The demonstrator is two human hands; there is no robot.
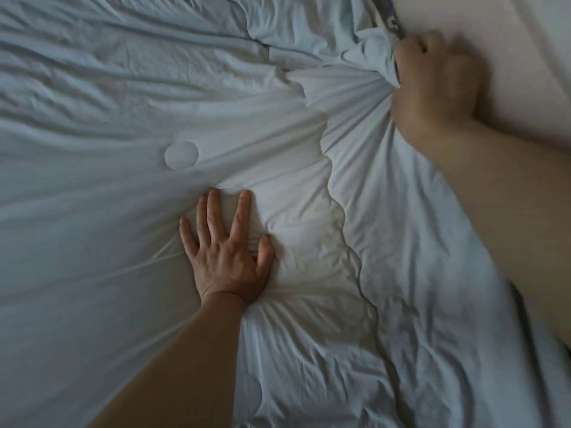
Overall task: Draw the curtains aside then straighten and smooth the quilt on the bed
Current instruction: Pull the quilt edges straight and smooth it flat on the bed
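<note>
**Open ground lying left, crowding at the right edge**

The quilt [92, 211] is spreading low and wide across the left half, offering a flat stretch where a hand could be sliding freely. Only shallow creases are running through it. The left grip [225, 254] is pressing flat near the middle, and its forearm [185, 350] is blocking the lower centre. Just right of it, a scalloped seam [340, 211] is winding downward as a soft ridge. At the upper right, the right grip [438, 84] is bunching fabric into thick folds [364, 47], with its arm crossing the right side. Beyond it, the bare sheet [509, 41] is lying smooth and open.
</note>
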